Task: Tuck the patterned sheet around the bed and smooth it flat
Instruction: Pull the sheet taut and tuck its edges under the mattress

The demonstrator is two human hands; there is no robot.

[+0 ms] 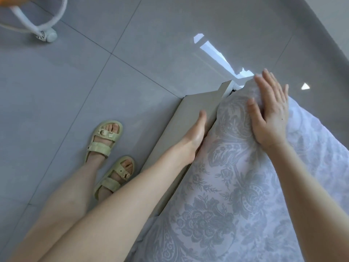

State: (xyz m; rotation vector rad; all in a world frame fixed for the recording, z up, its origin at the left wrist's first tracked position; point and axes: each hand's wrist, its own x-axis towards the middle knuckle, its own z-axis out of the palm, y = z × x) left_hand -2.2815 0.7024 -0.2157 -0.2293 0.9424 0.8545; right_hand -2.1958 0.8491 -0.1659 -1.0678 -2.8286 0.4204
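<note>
Tucking the patterned sheet [217,186] down by the bed frame [190,118], left hand [195,137] fingers hidden, cannot tell; pressing right hand [270,118] flat, fingers straight, pulling it tight.

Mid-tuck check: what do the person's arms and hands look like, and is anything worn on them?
Both arms are bare: no sleeve shows on the left arm or right arm. The left hand and right hand wear no gloves or watch, and no ring shows. One tiny dark dot marks the right hand's back.

The sheet [226,195] lies right of the bed frame [190,114], 2 sandals [99,149] left of it, a wheeled base [51,35] farther left.
</note>
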